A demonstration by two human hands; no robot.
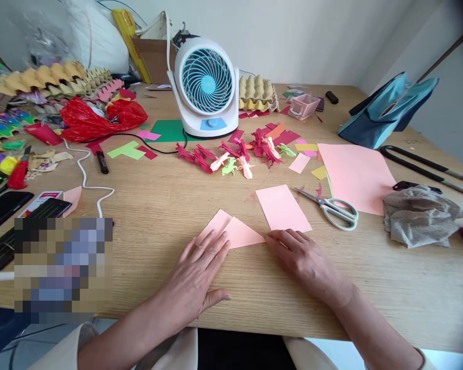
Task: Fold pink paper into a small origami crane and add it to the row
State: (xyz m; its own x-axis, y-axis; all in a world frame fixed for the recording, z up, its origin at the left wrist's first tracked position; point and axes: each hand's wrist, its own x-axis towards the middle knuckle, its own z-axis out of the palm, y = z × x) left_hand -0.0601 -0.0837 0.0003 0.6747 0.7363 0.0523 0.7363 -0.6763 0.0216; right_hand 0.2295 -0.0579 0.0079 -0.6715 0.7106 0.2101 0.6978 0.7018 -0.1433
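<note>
A folded pink sheet of paper (242, 234) lies on the table in front of me, its right end drawn to a point. Flat over its left part rests my left hand (200, 272), fingers stretched out and thumb apart. My right hand (301, 259) has its fingers curled together at the pointed right corner, pinching or pressing it; the fingertips are partly hidden. Just beyond that hand is a second, flat pink sheet (283, 206). Scissors (337, 210) with pale handles lie to the right of it, blades slightly apart.
Small folded paper figures (231, 154) in red, pink and green lie beyond the sheets. A white fan (208, 82) stands behind them. At right are a large pink sheet (357, 177), a grey cloth (420, 216) and a blue bag (386, 113). Phones (7, 208) lie at left.
</note>
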